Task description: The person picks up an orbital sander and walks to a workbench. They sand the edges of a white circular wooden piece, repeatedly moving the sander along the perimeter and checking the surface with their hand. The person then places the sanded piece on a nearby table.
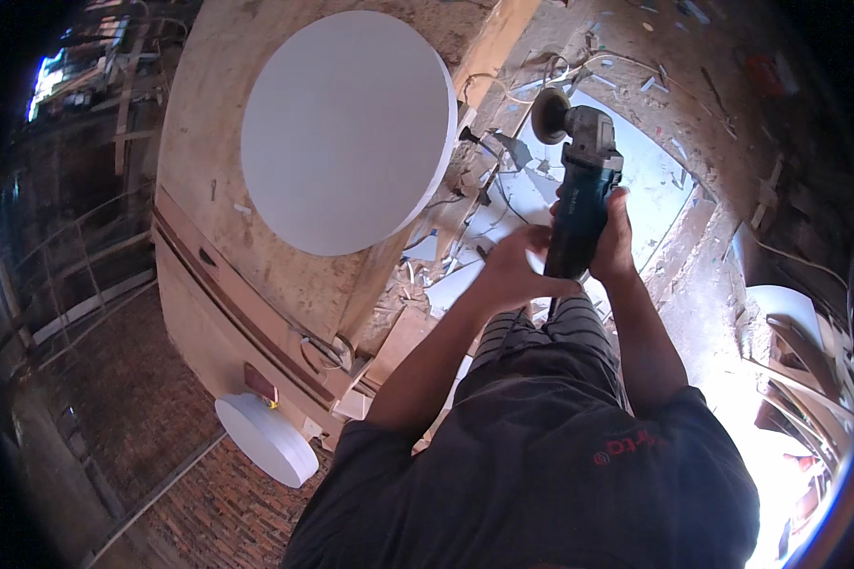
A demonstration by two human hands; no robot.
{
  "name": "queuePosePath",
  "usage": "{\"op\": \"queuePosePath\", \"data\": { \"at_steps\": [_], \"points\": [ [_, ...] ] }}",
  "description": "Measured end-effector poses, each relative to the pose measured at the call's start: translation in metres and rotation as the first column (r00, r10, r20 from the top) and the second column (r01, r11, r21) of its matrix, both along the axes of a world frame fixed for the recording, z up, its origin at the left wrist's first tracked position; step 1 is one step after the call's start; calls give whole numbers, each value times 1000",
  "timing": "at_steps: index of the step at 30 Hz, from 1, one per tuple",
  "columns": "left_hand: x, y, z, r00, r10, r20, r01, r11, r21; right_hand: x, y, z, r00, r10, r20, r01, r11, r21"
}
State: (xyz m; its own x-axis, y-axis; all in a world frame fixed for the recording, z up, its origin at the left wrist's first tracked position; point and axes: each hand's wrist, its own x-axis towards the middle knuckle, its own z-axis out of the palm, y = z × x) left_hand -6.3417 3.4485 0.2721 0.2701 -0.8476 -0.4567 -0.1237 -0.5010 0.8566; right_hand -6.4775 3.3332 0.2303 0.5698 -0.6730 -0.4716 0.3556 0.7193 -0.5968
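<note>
An angle grinder (580, 192) with a teal and black body and a round disc (550, 116) on its head is held upright in the picture before my body. My right hand (613, 238) grips its body from the right side. My left hand (523, 267) is at the lower left of the body, with the thumb under the rear end and the fingers curved against its side. To the left, a large white round panel (345, 131) lies flat on a wooden workbench (199, 142). The disc does not touch the panel.
A smaller white round piece (267, 439) is at the bench's lower edge. A long wooden strip (242, 291) lies along the bench. Cables, offcuts and broken white sheets (640, 185) litter the floor. Curved offcuts (804, 348) are piled at the right.
</note>
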Motion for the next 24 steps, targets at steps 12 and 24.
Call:
{"op": "queuePosePath", "data": {
  "at_steps": [12, 24],
  "points": [
    [159, 73, -53, 333, 114, 936, 69, 987, -145, -15, -14, -40, 830, 101, -548, -400, 792, -460],
    [242, 97, -60, 534, 166, 829, -181, 980, -79, 48, 68, -48, 718, 34, -696, -681, 246, -690]
  ]
}}
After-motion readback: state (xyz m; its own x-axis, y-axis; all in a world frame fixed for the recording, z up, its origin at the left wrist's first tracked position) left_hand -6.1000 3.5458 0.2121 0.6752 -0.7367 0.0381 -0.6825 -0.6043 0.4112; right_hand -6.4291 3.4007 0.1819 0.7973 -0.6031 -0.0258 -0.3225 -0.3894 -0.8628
